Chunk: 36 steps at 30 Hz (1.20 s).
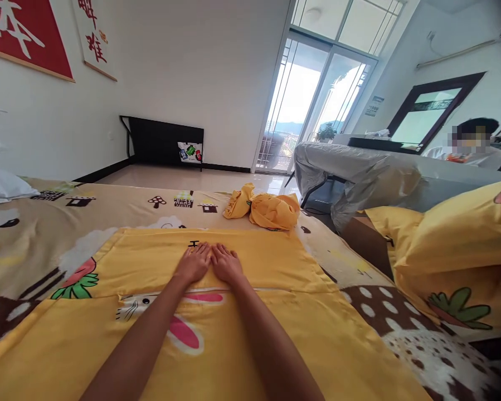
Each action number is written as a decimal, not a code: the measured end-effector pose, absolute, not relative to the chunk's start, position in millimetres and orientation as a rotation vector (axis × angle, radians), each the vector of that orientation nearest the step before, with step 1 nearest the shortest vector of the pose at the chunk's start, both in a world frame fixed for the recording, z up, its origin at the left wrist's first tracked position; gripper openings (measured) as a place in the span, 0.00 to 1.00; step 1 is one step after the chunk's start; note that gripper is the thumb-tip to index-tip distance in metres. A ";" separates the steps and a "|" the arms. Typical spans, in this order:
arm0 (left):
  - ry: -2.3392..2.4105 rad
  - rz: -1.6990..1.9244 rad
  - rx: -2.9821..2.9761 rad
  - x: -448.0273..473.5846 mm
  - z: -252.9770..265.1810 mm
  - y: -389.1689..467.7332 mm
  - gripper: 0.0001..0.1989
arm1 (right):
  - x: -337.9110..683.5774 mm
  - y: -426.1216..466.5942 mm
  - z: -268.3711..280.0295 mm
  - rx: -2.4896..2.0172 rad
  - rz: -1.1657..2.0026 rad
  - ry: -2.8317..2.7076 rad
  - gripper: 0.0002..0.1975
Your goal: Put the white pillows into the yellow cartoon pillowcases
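A yellow cloth [258, 259], printed with a rabbit and a carrot, lies spread over the patterned blanket [120, 206]. Its far part forms a band with an edge running across, just beyond the rabbit print [187, 334]. My left hand [195, 263] rests flat on this band, fingers stretched forward. Beside it my right hand [225, 262] lies flat too, the two hands close together near the middle. Neither holds anything. Beyond the cloth's far edge sits a crumpled yellow bundle of cloth [273, 210].
A stuffed yellow pillow [455, 250] stands at the right. Behind it is a table [359, 167] draped in clear plastic, with a person [476, 147] seated beyond. A black panel [162, 142] leans by the far wall, left of the glass doors [312, 106]. White bedding [3, 186] lies at far left.
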<state>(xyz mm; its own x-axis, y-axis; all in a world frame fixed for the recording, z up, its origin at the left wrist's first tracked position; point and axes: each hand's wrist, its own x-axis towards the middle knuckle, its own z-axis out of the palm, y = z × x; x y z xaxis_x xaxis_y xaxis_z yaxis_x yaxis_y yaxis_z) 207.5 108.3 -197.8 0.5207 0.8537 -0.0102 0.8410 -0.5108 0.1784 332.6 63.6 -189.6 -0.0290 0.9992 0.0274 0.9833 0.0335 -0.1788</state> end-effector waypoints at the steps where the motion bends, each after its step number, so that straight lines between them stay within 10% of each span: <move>1: 1.476 0.128 2.592 196.8 -200.1 110.7 0.28 | 342.3 61.5 -190.7 -2.102 0.178 -2.133 0.26; 13: 2.094 -0.066 2.234 -39.7 -173.4 116.3 0.29 | 543.5 -33.5 -172.5 -2.637 0.154 -1.733 0.26; 27: 1.472 0.088 2.650 189.4 -188.5 91.2 0.27 | 321.1 53.3 -180.5 -2.069 0.165 -2.190 0.25; 36: 2.038 0.031 2.385 -25.7 -188.6 120.5 0.29 | 519.9 -2.2 -185.9 -2.509 0.186 -1.817 0.28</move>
